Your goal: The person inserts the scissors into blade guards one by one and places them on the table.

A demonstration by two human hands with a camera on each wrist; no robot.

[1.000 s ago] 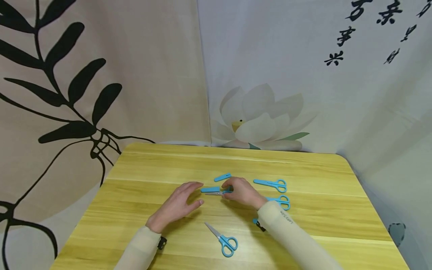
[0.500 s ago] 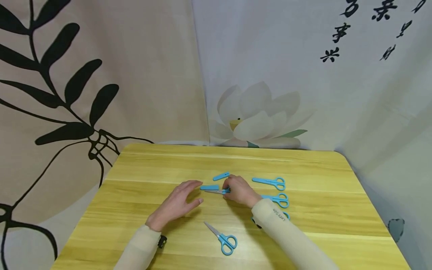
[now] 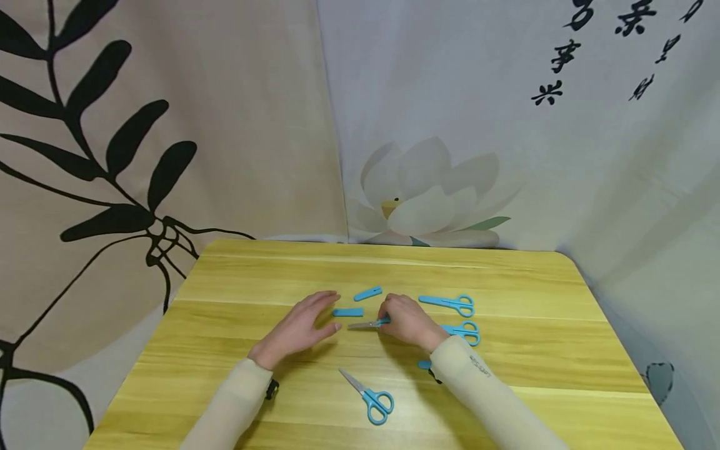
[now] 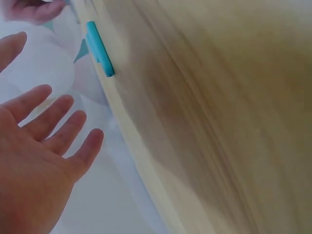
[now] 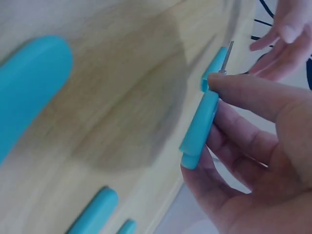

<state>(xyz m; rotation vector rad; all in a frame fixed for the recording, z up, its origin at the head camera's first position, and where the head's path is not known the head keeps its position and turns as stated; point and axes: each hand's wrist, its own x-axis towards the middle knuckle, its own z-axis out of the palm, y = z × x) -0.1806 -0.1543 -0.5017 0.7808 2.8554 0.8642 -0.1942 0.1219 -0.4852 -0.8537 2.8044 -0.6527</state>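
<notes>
My right hand (image 3: 407, 322) pinches small scissors (image 3: 362, 325) by their blue handles, the bare blade pointing left just above the table. In the right wrist view thumb and fingers close round the blue handle (image 5: 201, 126). A blue blade cover (image 3: 348, 312) lies just behind the blade, apart from it. A second blade cover (image 3: 368, 293) lies farther back. My left hand (image 3: 298, 328) hovers left of the nearer cover, fingers extended and holding nothing; the left wrist view shows its spread fingers (image 4: 87, 146). Uncovered scissors (image 3: 374, 400) lie nearer me, tip toward the upper left.
To the right lie scissors with covered blades (image 3: 447, 304), a second covered pair (image 3: 464, 333) partly behind my right arm, and another blue piece (image 3: 424, 364) mostly hidden by the sleeve. A printed curtain (image 3: 270, 125) hangs behind the wooden table (image 3: 270, 269).
The scissors in my right hand have moved slightly right and nearer me, away from the blade cover. My left hand has shifted a little farther back. The other scissors still lie in place.
</notes>
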